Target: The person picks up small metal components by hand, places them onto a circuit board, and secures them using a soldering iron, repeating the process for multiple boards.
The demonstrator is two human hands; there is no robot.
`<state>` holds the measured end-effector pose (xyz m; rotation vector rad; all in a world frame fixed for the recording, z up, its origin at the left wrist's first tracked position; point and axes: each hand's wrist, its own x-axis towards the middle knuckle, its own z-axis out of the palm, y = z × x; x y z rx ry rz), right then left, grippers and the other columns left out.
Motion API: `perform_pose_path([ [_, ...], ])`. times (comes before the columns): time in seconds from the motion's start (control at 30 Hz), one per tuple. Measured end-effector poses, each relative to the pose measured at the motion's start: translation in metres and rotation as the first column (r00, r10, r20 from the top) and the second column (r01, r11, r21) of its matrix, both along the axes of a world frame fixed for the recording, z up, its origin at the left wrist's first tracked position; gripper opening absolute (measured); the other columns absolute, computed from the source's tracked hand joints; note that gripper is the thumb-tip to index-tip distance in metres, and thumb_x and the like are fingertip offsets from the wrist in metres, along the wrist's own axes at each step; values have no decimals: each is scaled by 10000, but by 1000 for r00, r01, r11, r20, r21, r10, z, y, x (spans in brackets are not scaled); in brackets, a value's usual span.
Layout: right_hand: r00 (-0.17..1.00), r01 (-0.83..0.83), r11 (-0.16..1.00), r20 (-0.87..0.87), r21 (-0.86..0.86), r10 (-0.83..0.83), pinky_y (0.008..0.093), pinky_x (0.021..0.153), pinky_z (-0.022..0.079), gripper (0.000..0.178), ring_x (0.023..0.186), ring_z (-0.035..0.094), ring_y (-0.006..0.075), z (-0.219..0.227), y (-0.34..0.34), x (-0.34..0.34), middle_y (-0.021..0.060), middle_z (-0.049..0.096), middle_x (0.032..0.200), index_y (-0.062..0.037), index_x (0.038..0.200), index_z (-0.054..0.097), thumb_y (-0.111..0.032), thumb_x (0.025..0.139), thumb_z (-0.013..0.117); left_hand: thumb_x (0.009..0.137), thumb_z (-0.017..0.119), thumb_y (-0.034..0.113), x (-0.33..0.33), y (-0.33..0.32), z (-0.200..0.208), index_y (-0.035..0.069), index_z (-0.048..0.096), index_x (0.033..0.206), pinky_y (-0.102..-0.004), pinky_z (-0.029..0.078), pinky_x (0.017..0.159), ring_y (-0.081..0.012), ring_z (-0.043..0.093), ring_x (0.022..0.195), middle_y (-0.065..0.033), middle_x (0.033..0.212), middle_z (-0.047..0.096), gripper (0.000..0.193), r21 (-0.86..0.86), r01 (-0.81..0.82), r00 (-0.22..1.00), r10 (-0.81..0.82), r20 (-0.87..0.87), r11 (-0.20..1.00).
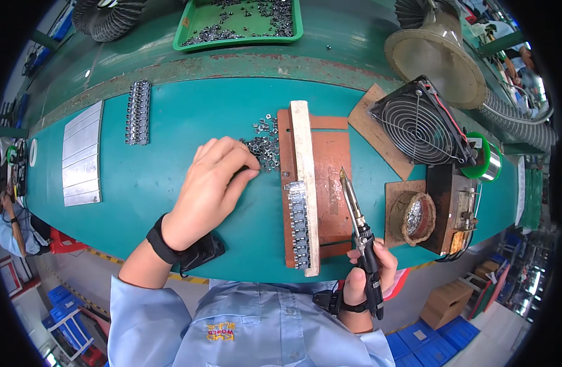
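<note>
My right hand (379, 275) is wrapped round the dark handle of a soldering iron (355, 211). The iron's tip points away from me, over a reddish-brown board (333, 177). A pale bar (303, 165) lies along that board. Against the bar's left side stands a row of small dark components with metal parts (298, 226). My left hand (214, 177) is at the near left edge of a heap of tiny metal pieces (266, 151), thumb and fingertips drawn together. Whatever is between those fingertips is too small to make out.
Leftward lie a second component row (138, 113) and a silvery slatted plate (82, 154). At right are a black fan (415, 122), a rough round pot (418, 217), a metal box (443, 208) and a green solder spool (490, 160). A green tray (238, 40) of parts sits beyond.
</note>
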<state>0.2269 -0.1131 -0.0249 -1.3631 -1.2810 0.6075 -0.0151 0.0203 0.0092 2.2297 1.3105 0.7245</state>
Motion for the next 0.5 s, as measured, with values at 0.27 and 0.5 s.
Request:
perform_pose_path([
  [0.27,997,-79,997,5,-3,79,238,627,429,588,655,542,140,-3,-1,6,127,524,920,-27,1099,452,-452,741,644,765,578,-8,4,-4,-1,9,560,840,-295,442,615,-222,553,648,-95,738,584,80,-178,-131,961,170,220,975],
  [0.5,996,-93,995,13,20,93,234,579,437,586,668,544,156,-4,-1,7,138,515,929,-28,1107,442,-428,737,659,827,565,37,2,-9,5,1,581,907,-226,447,635,-93,552,704,-29,802,590,89,-642,102,821,300,485,760],
])
